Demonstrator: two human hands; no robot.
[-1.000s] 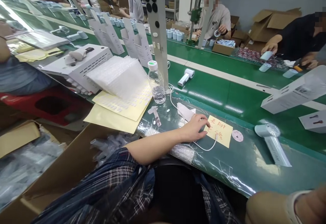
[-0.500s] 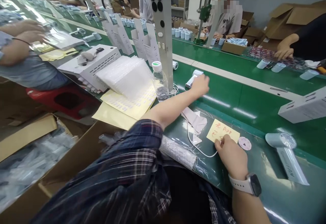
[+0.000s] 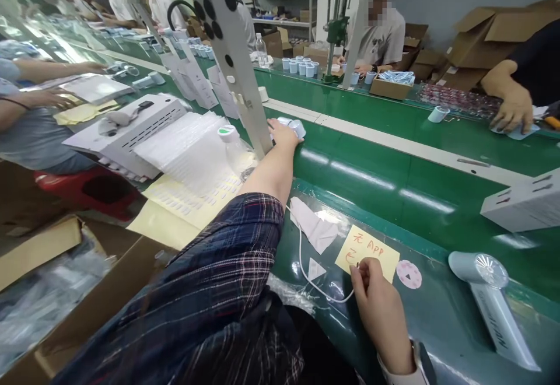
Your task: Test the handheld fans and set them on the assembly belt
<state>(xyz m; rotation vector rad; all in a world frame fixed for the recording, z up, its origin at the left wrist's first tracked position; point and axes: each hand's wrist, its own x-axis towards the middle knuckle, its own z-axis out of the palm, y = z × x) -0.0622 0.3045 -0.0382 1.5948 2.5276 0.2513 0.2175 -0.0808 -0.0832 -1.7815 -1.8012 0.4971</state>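
My left hand [image 3: 281, 135] stretches out over the green conveyor belt [image 3: 394, 157] and closes on a small light-blue handheld fan [image 3: 298, 129], whose head shows past my fingers. My right hand [image 3: 377, 306] rests on the plastic-covered bench edge and pinches the plug end of a white cable [image 3: 306, 268]. The plug sits on the lower edge of a yellow handwritten note [image 3: 370, 249]. The cable loops back toward a crumpled white paper [image 3: 315, 228].
A second light-blue fan [image 3: 492, 303] lies at the right, with a pink round sticker [image 3: 409, 274] beside the note. A water bottle [image 3: 233, 150], a perforated post [image 3: 238, 64], bubble-wrap sheets [image 3: 184, 151] and white boxes [image 3: 520, 203] stand around. Co-workers sit along the belt's far side.
My left hand followed the small fan as the belt carried it left and now covers it. My right hand stayed at the cable end by the yellow note.
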